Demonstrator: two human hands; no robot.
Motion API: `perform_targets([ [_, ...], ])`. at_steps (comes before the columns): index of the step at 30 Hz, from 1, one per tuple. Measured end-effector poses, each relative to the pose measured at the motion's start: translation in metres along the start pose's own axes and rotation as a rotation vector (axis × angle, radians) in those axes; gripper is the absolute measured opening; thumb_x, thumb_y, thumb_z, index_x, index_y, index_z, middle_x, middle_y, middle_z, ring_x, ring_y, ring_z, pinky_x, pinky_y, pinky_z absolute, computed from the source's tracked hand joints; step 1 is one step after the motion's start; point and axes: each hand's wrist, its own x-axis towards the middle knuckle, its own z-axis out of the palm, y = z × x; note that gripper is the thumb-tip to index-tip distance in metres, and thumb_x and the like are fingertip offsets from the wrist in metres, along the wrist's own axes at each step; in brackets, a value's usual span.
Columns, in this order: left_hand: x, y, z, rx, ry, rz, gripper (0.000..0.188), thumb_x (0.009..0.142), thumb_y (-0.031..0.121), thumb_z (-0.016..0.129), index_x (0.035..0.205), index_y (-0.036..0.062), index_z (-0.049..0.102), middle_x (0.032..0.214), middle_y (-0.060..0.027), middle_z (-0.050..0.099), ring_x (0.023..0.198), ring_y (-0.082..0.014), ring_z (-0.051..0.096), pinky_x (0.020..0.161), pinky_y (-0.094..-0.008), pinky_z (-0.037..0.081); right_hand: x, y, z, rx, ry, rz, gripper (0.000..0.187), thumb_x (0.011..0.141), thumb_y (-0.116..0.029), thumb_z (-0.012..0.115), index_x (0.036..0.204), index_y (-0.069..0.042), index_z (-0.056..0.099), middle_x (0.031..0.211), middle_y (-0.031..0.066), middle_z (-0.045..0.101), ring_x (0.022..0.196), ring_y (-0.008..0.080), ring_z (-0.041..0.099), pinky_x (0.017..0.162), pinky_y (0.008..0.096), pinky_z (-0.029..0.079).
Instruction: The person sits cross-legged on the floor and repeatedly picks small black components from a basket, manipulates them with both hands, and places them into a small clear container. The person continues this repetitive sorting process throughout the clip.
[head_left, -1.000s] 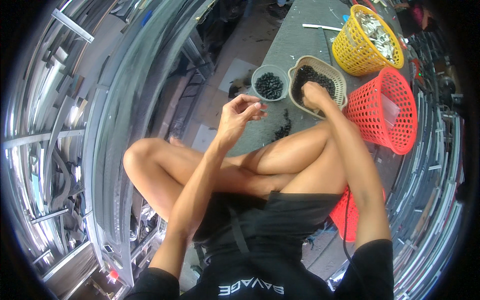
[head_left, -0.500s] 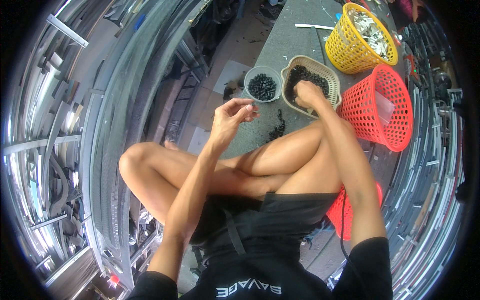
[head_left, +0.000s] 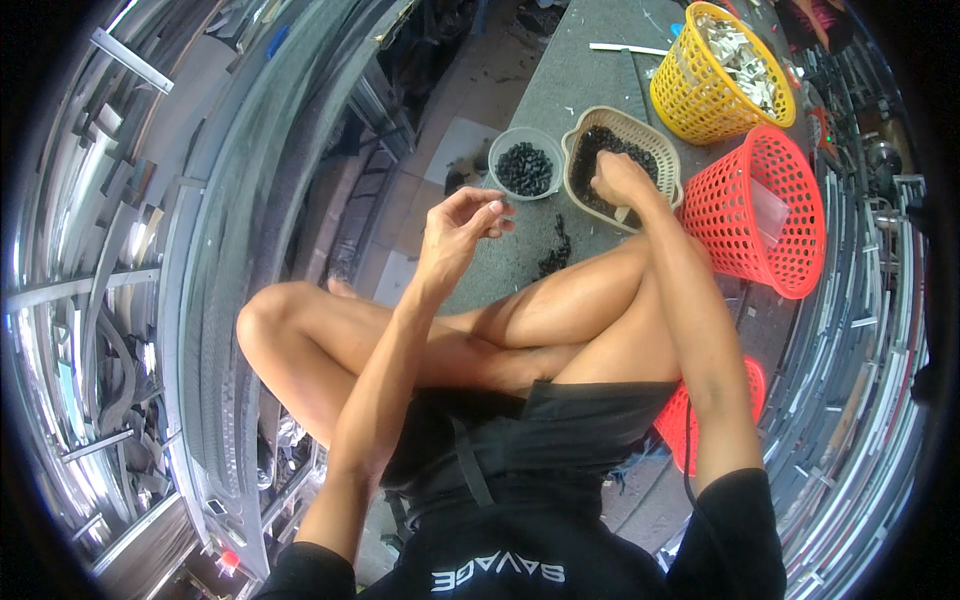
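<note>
My left hand (head_left: 462, 238) hovers just short of a clear round tub (head_left: 556, 186), thumb and fingertips drawn together. Whatever is between them is too small to make out. Small black pieces (head_left: 524, 170) fill much of the tub. To its right stands a beige slotted basket (head_left: 660, 145) with many more small black parts (head_left: 585, 160) inside. My right hand (head_left: 622, 182) reaches into this basket with curled fingers, their tips down among the parts and hidden. Loose black bits (head_left: 557, 250) lie on the grey surface between the tub and my crossed legs.
A yellow basket (head_left: 685, 95) of pale scraps stands at the far right. Nearer, a red basket (head_left: 715, 195) leans over, holding a clear bag; another red basket (head_left: 745, 395) is beside my right thigh. Stacked metal profiles (head_left: 860, 400) line both sides. A white strip (head_left: 625, 47) lies farther off.
My right hand has shifted slightly up within the beige basket, its fingers still curled. My left hand's fingers have drawn in a little, near the same place. The view has shifted slightly.
</note>
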Motion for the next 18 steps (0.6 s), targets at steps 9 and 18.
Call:
perform_targets([
  [9, -0.002, 0.001, 0.001, 0.004, 0.005, -0.01, 0.024, 0.104, 0.016, 0.071, 0.12, -0.0027, 0.069, 0.107, -0.0134, 0.077, 0.093, -0.0187, 0.075, 0.08, -0.0285, 0.057, -0.006, 0.003, 0.008, -0.225, -0.013, -0.18, 0.031, 0.08, -0.012, 0.071, 0.109, -0.008, 0.08, 0.117, 0.019, 0.075, 0.114, 0.0378, 0.071, 0.1, 0.0567, 0.054],
  [18, -0.001, -0.002, -0.002, 0.017, -0.006, -0.012, 0.025, 0.104, 0.017, 0.07, 0.122, -0.0008, 0.069, 0.108, -0.0131, 0.077, 0.094, -0.0185, 0.075, 0.081, -0.0288, 0.056, 0.004, -0.001, -0.001, -0.102, -0.305, 0.012, 0.042, 0.088, -0.033, 0.073, 0.11, 0.003, 0.077, 0.116, 0.0268, 0.075, 0.116, 0.0417, 0.071, 0.101, 0.0535, 0.053],
])
